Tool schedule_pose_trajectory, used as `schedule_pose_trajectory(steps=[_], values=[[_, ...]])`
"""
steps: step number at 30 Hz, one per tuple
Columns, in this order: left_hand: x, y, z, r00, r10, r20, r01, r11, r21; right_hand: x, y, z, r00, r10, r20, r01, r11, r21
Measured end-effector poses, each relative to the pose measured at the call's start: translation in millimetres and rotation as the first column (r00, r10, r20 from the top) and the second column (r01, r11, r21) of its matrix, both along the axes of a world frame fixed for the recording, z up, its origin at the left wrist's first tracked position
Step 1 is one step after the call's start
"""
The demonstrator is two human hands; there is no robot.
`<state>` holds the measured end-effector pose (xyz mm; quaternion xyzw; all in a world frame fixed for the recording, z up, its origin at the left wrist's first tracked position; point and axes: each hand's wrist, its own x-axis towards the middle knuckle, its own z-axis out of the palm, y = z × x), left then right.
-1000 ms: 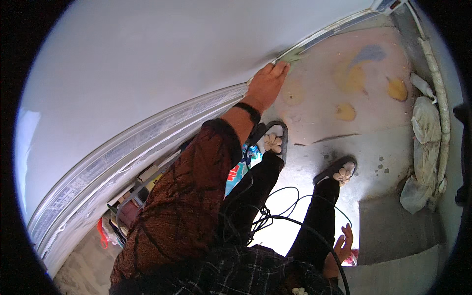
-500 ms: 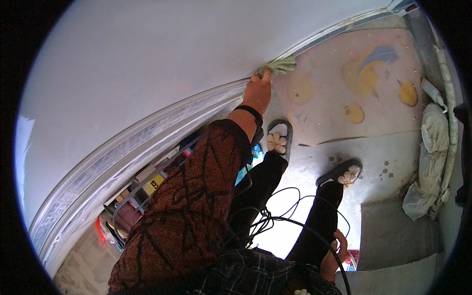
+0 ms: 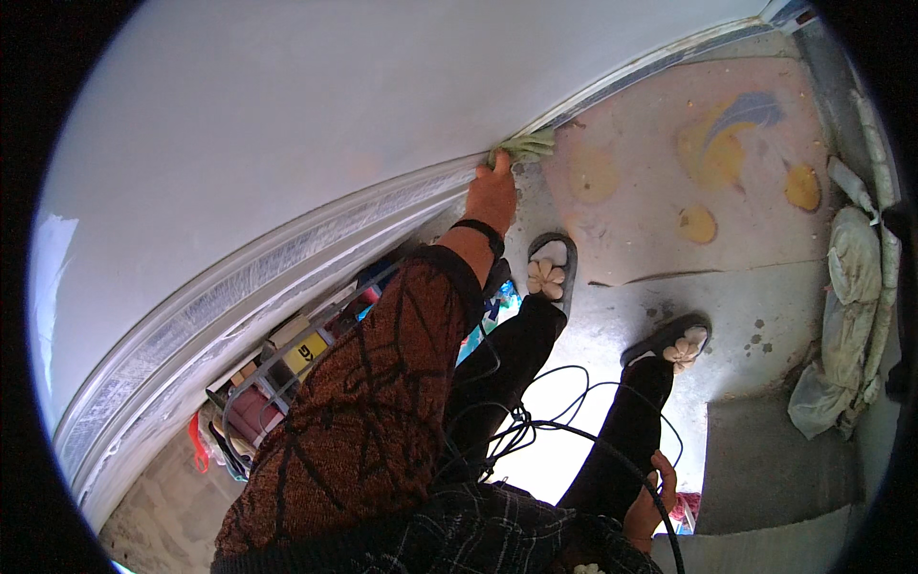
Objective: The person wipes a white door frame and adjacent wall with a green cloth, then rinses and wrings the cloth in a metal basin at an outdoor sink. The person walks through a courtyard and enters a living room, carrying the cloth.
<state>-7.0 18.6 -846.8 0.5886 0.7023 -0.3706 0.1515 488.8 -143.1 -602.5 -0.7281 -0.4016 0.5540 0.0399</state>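
Observation:
My left hand (image 3: 492, 196), with a dark band at the wrist and a brown, black-patterned sleeve, is closed on a light green cloth (image 3: 526, 146). It presses the cloth against the pale ledge (image 3: 287, 234) along the foot of the white panel (image 3: 287, 115). Part of the cloth fans out beyond my fingers. My right hand (image 3: 650, 502) hangs low beside my right leg, fingers loosely curved and apart, with nothing seen in it. A black cable (image 3: 612, 450) runs in front of that hand.
Below the ledge stands a grey rack (image 3: 277, 368) with boxes and other items. My feet wear dark slippers (image 3: 550, 273) with flower ornaments. A worn pinkish mat (image 3: 631, 220) lies ahead. Along the right wall are wrapped bundles (image 3: 846, 277) and a pipe (image 3: 885, 239). Loose cables loop between my legs.
My left hand and the cloth have slid a little back along the ledge, toward me. The whole view has shifted slightly. My right hand stays by my leg.

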Motion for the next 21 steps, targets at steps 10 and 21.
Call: schedule_pose_trajectory(steps=[10, 21], values=[[-5, 17, 24, 0.921, 0.385, 0.064, -0.388, 0.919, 0.066, 4, -12, -4, 0.991, -0.128, -0.031, 0.125, 0.988, -0.086], [-98, -83, 31, 0.942, -0.133, 0.308, 0.263, 0.861, -0.436, -3, -6, -3, 0.989, -0.131, -0.063, 0.124, 0.987, -0.107]])
